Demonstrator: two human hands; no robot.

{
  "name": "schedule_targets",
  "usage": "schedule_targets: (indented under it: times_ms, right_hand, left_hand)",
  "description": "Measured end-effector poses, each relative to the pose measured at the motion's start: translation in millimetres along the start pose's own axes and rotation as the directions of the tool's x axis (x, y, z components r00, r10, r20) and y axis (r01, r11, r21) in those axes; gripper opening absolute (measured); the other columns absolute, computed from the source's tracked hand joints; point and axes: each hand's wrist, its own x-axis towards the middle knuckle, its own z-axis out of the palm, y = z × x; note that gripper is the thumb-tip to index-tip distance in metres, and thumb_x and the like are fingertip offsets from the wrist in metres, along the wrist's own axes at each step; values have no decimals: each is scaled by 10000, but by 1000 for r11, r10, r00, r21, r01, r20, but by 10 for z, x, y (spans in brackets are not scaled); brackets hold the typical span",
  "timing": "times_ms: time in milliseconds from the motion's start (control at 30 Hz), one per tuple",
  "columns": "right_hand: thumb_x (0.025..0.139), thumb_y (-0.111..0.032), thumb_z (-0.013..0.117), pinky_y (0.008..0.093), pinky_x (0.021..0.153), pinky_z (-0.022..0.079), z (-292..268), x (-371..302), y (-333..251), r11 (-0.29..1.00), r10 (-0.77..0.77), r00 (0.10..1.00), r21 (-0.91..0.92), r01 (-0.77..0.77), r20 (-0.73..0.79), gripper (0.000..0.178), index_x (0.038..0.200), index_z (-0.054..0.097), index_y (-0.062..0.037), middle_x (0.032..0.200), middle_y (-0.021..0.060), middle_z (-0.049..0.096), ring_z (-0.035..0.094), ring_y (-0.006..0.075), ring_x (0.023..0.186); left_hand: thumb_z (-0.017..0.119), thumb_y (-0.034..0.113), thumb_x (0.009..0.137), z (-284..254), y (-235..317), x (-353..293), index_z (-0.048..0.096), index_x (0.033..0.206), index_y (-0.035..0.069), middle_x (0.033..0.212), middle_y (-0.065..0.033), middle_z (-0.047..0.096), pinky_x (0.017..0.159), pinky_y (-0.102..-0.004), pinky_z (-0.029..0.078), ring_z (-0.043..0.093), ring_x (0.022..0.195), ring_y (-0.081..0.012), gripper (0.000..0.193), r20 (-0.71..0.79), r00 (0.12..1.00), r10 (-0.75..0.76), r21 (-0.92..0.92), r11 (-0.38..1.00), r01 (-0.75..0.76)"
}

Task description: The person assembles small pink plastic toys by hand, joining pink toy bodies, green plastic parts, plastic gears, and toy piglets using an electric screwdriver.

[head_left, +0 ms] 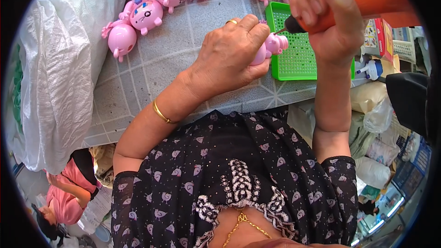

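Note:
My left hand (234,48) is closed round a pink plastic toy figure (274,44), whose rounded end sticks out past my thumb and fingers. In my right hand (333,23) is an orange electric screwdriver (372,1) with a black nose. Its thin bit points left and its tip meets the toy, though the exact contact spot is too small to make out. Beneath the tool and the toy lies a shallow green perforated tray (294,66); my right hand and the tool hide part of it.
Several pink toy figures (146,14) lie along the far side of the grey tiled-pattern table (161,78). A white woven sack (64,64) drapes over the left edge. Boxes and plastic bags (374,105) stand at the right. Another person (69,197) sits at the lower left.

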Motion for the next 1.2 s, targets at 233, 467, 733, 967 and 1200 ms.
schedule_targets:
  times_ms: [233,467,733,967,1200]
  right_hand:
    - [925,-81,648,276,486,410,28,-67,-86,970,-211,976,115,216,-55,199,891,452,-92,611,9,457,433,120,452]
    - [953,-158,604,338,674,436,-616,112,243,945,-325,938,4,327,118,107,935,539,-75,744,28,492,503,148,644]
    - [925,-98,648,331,653,448,-633,112,350,938,-345,935,-15,347,80,106,916,545,-76,722,34,487,499,149,619]
    - [926,-97,642,338,652,452,-665,136,402,931,-364,929,-4,365,72,116,895,532,-78,710,31,482,499,147,617]
    - [928,-98,642,335,655,457,-645,140,420,934,-357,931,-5,358,75,132,857,532,-81,707,26,483,499,145,616]
  left_hand:
    - [753,317,768,-17,-13,-12,592,1064,26,996,-145,594,735,-426,561,649,878,-317,446,44,999,-14,25,1000,13]
    - [789,273,751,-18,24,-14,581,1045,61,956,-114,588,708,-436,533,643,819,-336,419,5,1000,-27,4,1000,27]
    - [787,290,739,-17,20,-26,570,1079,24,994,-150,573,723,-414,559,641,872,-318,483,65,998,-24,8,1000,24]
    - [821,291,751,2,16,-26,573,1099,51,978,-128,600,699,-422,537,654,806,-329,490,25,999,-35,-23,999,36]
    - [825,301,749,3,6,-31,577,1118,56,992,-130,607,698,-423,537,658,818,-332,508,35,998,-54,-28,998,55]
